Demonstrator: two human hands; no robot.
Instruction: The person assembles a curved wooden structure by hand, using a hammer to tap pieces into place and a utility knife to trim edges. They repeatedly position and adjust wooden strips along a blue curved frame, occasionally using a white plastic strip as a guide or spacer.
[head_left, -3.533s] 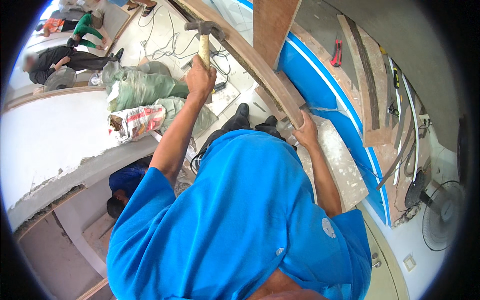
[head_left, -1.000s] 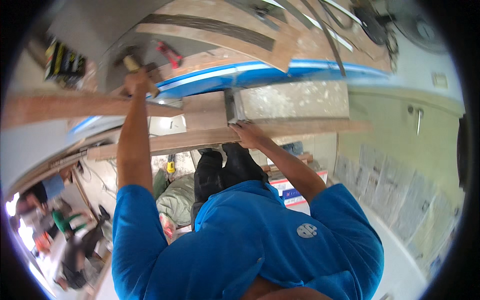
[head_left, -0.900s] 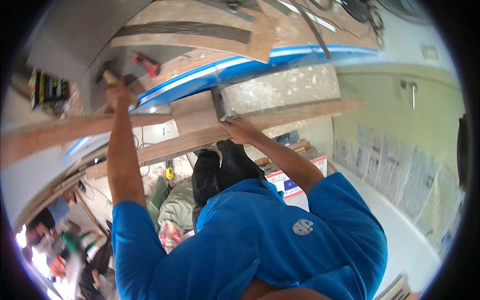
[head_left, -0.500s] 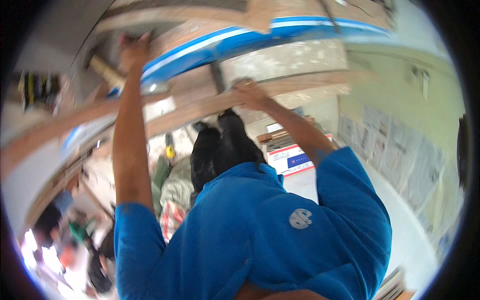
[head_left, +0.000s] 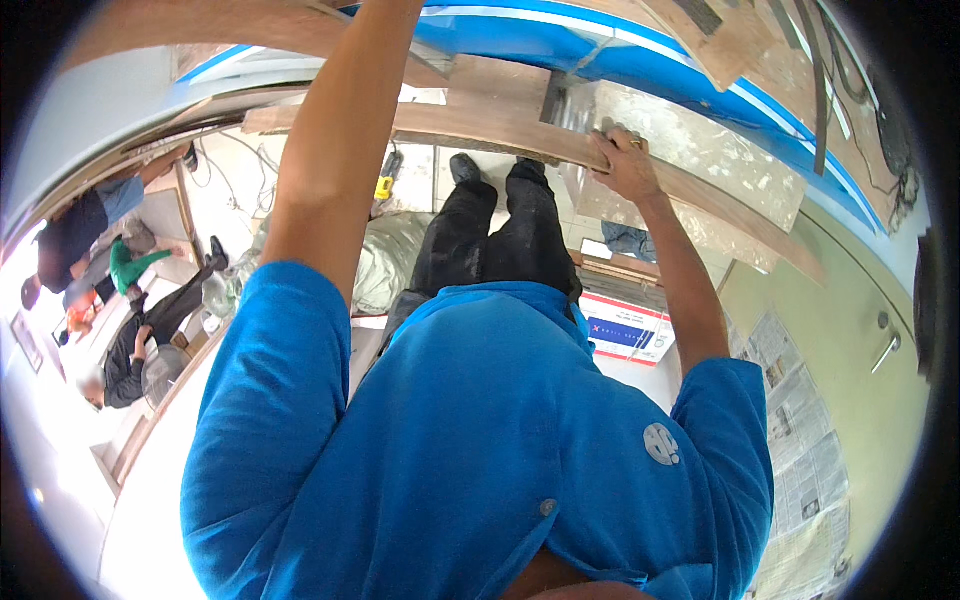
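My right hand (head_left: 630, 165) is closed round a long wooden plank (head_left: 480, 132), with the fingers over its far edge. The plank runs crosswise in front of me, above my feet. My left arm (head_left: 335, 170) stretches up past the plank and leaves the picture at the top, so the left hand is hidden. Just beyond the plank is a pale, paint-spotted board (head_left: 690, 125). Behind that runs a bright blue panel with a white stripe (head_left: 500, 45).
Another broad wooden piece (head_left: 210, 28) lies at the upper left. A yellow power tool (head_left: 385, 185) and a crumpled grey-green cloth (head_left: 385, 255) are on the floor. Near my right side stands a printed carton (head_left: 640, 335). A green door (head_left: 850, 300) is at right; several people (head_left: 125, 340) are at far left.
The view has swung, and the scene has shifted in it. My left hand, seen before near a wooden-handled tool at the upper left, has passed out of the top. My right hand stays on the plank.
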